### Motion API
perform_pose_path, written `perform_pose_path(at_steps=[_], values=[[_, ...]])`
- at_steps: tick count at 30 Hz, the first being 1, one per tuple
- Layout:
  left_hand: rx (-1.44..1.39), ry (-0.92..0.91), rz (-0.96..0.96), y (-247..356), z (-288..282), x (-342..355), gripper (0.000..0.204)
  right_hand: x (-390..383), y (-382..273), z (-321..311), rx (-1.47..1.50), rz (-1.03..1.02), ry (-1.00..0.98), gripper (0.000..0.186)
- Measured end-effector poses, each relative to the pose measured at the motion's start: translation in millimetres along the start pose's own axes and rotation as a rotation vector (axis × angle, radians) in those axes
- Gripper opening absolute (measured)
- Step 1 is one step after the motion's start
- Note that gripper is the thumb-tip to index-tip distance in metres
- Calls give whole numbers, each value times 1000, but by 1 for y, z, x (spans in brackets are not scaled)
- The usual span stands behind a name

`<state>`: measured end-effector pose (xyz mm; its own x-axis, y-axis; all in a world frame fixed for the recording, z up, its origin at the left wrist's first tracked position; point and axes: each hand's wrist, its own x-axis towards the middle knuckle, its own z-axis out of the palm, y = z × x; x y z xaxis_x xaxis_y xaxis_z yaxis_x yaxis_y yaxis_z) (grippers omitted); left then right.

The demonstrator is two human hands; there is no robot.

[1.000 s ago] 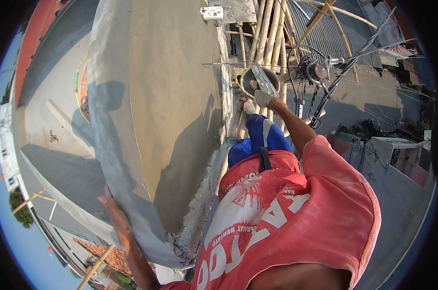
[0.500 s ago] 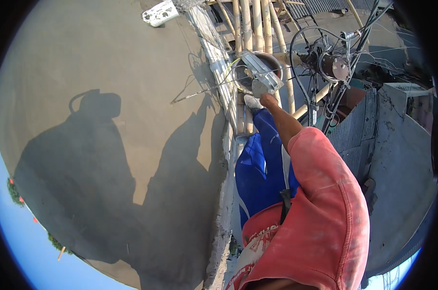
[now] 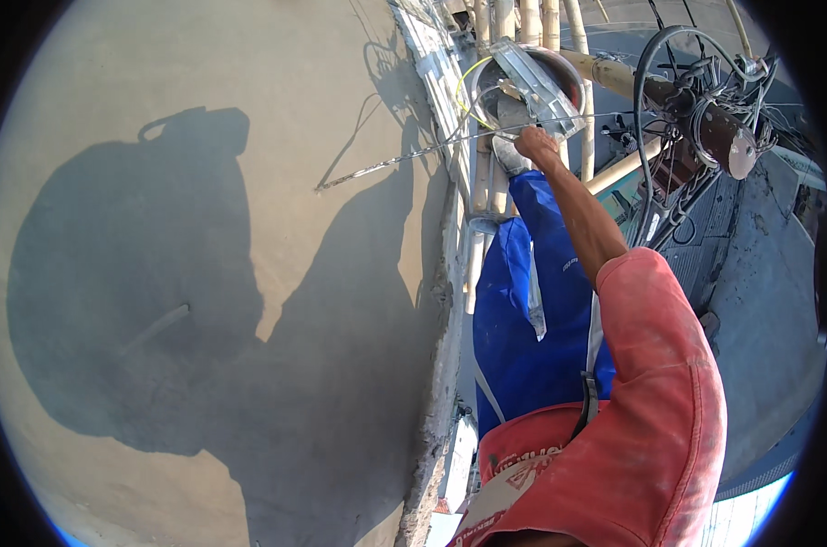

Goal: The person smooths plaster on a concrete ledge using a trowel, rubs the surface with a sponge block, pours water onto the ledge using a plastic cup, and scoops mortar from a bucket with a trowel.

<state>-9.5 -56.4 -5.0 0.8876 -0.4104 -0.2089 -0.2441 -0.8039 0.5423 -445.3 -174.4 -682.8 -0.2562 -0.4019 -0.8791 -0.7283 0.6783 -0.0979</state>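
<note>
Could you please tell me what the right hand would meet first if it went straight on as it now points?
Beyond the trowel in its grip, the right hand would probably meet the bucket first; the wire also crosses that line in the picture, but its depth is unclear.

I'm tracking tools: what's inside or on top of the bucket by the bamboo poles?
A metal piece lies across the bucket; the right hand holds a trowel-like tool at the bucket's near edge. They hide much of the interior, whose contents are unclear.

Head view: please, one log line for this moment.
Right hand: gripping grey flat-bladed trowel; position: at round dark bucket; left hand: not in view
</note>
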Motion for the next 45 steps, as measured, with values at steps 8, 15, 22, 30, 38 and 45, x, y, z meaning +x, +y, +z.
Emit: perform_pose_path(at_steps=[8,15,22,30,38,45], values=[[24,46,7,7,-6,-3,86,55,18,26,308,-121,-6,46],[-62,48,-43,-11,-51,-8,86,62,57,32,264,-31,180,42],[-174,18,-1,-47,-88,-25,86,-50,43,3,221,-304,114,31],[-95,-44,-97,-42,-61,-43,83,-368,-151,-111,658,-1118,250,48],[-79,-163,69,-58,-56,-35,92,-396,-243,-108,755,-1031,400,61],[-6,-290,173,-48,-52,-34,100,-400,-247,-124,793,-1068,418,62]])
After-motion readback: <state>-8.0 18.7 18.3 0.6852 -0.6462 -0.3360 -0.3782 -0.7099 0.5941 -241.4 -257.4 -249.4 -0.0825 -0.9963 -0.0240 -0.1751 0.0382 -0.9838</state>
